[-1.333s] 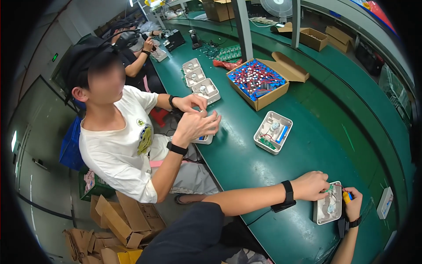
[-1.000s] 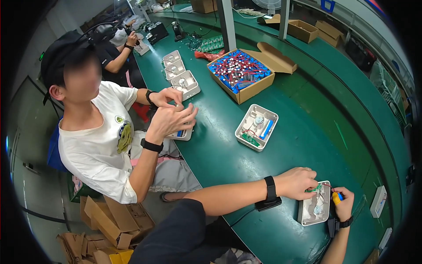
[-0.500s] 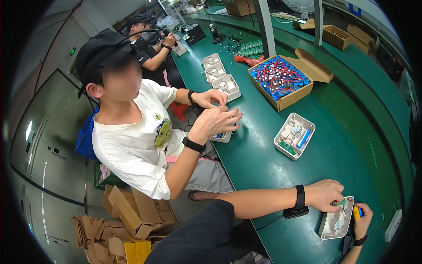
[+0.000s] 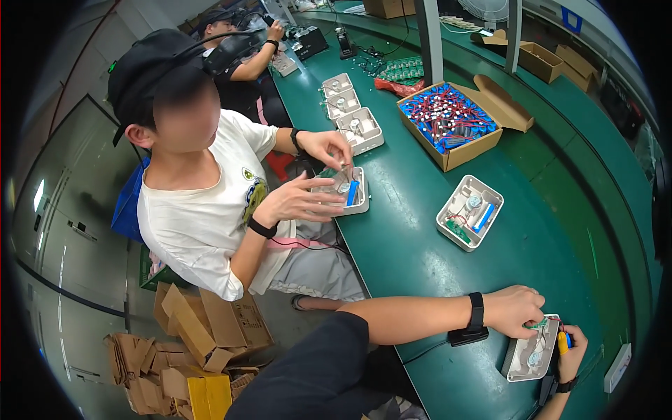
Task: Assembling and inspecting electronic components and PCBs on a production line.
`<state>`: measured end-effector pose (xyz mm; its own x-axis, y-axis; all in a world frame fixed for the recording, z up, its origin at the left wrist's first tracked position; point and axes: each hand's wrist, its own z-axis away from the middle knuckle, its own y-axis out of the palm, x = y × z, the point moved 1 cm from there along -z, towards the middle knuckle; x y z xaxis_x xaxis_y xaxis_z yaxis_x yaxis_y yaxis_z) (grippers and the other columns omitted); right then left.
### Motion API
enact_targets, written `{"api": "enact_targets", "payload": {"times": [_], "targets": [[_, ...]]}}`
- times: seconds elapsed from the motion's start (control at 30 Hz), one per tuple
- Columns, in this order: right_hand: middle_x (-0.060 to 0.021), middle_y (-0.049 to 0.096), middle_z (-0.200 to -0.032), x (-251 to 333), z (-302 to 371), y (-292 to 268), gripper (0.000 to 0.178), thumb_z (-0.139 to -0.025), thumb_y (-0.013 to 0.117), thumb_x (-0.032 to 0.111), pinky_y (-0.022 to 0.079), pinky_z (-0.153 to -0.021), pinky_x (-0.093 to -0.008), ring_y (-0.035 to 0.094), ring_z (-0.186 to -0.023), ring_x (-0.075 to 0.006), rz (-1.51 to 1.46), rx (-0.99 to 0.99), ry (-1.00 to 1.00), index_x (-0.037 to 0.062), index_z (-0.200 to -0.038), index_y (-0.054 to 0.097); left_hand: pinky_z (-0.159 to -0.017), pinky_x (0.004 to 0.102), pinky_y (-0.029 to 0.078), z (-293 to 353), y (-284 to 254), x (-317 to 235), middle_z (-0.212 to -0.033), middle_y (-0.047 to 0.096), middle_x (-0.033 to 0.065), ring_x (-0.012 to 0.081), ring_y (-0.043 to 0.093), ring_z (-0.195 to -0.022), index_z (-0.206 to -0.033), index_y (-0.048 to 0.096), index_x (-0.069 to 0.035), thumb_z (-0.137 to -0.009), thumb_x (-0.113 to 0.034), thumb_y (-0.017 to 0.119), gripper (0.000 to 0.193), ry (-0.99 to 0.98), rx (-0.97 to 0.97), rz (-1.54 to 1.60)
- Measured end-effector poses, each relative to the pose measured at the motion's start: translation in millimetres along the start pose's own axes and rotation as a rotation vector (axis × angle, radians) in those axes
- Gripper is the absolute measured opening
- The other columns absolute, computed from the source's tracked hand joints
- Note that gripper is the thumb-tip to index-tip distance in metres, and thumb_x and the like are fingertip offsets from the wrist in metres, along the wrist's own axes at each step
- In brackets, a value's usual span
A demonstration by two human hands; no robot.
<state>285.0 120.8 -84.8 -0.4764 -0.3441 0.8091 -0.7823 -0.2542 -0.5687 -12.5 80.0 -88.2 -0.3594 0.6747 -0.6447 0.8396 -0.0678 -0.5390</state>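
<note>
At the lower right, a light grey plastic housing [image 4: 516, 371] lies on the green workbench, with a round disc part and thin wires inside. My left hand [image 4: 514, 308] reaches over its far end, fingers pinched on a small green circuit board [image 4: 537, 325]. Along the housing's right side is my right hand [image 4: 571, 355], its fingers wrapped round a tool with a yellow-and-blue handle [image 4: 563, 341]. The tool's tip is hidden or too small to make out. Red wire shows between the board and my right hand.
Farther up the bench [image 4: 420, 273] stands another housing [image 4: 448, 218] with a blue battery, and an open carton [image 4: 458, 161] of wired blue batteries. To the left, a co-worker's hands [image 4: 297, 199] are over a housing [image 4: 360, 203]. Several more housings [image 4: 360, 133] line the edge.
The co-worker's hands have drawn apart and lower, baring the housing with its blue battery. My hands stay nearly in place at my housing; the view has shifted slightly.
</note>
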Motion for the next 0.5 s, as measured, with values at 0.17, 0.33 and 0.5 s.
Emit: {"api": "enact_targets", "payload": {"times": [0.17,0.33,0.5], "targets": [[-0.0095,0.067,-0.082,3.1,-0.4,-3.9,0.021,-0.091,0.079,0.017,0.044,-0.067,-0.0307,0.061,-0.075,-0.0175,0.032,0.006,-0.066,-0.0020,-0.095,0.071,-0.069,0.0455,0.052,-2.3,1.4,0.6,-0.075,0.055,0.0106,0.0330,0.061,-0.074,-0.066,0.062,-0.007,-0.079,-0.026,0.079,0.028,0.002,0.020,0.017],[-0.0105,0.068,-0.082,5.9,-2.3,-3.2,0.021,-0.091,0.079,0.017,0.044,-0.067,-0.0312,0.062,-0.075,-0.0189,0.052,0.038,-0.060,-0.0022,-0.095,0.071,-0.070,0.0451,0.052,-1.8,-0.2,0.5,-0.076,0.055,0.0101,0.0325,0.062,-0.075,-0.067,0.063,-0.007,-0.079,-0.026,0.079,0.027,-0.001,0.009,0.010],[-0.0109,0.068,-0.082,6.2,-2.1,-1.8,0.020,-0.091,0.078,0.015,0.044,-0.067,-0.0317,0.062,-0.075,-0.0195,0.046,0.006,-0.055,-0.0026,-0.095,0.071,-0.071,0.0448,0.052,-2.5,-2.6,0.0,-0.077,0.055,0.0094,0.0319,0.061,-0.075,-0.068,0.064,-0.007,-0.081,-0.026,0.079,0.027,-0.003,0.037,0.012]]}}
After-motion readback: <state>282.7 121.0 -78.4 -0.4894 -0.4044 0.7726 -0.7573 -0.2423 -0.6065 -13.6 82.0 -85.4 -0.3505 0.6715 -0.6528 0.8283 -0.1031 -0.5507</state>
